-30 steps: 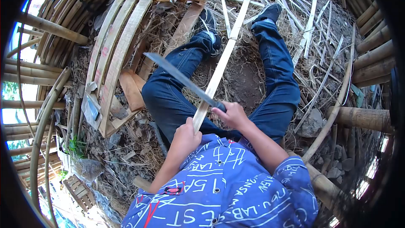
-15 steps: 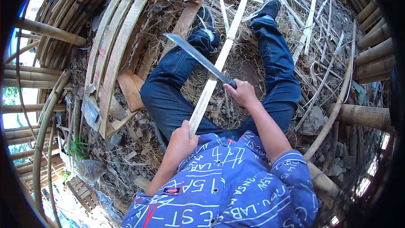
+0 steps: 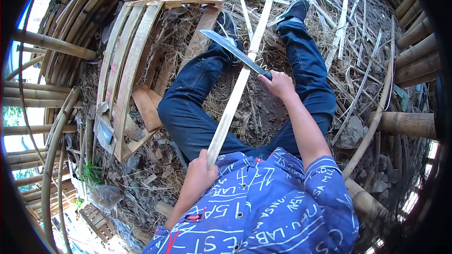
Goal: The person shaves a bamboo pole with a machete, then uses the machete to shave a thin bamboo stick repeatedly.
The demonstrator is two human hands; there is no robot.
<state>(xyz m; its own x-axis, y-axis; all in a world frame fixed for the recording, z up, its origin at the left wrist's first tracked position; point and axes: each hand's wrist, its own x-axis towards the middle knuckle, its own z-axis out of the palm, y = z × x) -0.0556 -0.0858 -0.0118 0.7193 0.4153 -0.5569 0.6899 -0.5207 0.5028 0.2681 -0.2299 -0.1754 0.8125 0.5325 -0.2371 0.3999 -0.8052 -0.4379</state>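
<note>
A person seated on the ground holds a long bamboo strip [image 3: 235,99] and a knife [image 3: 230,47] across it.
The left hand [image 3: 200,176] is clamped round the near end of the strip, close to the blue shirt; the strip runs away between the two legs in jeans [image 3: 188,108], its far end among loose slats on the ground [image 3: 268,108]; the right hand [image 3: 281,84] is closed on the knife handle, just right of the strip; the blade lies across the strip, tip pointing left over the left shin; a wooden frame [image 3: 127,66] lies to the left; bamboo poles [image 3: 405,124] lie to the right.
</note>
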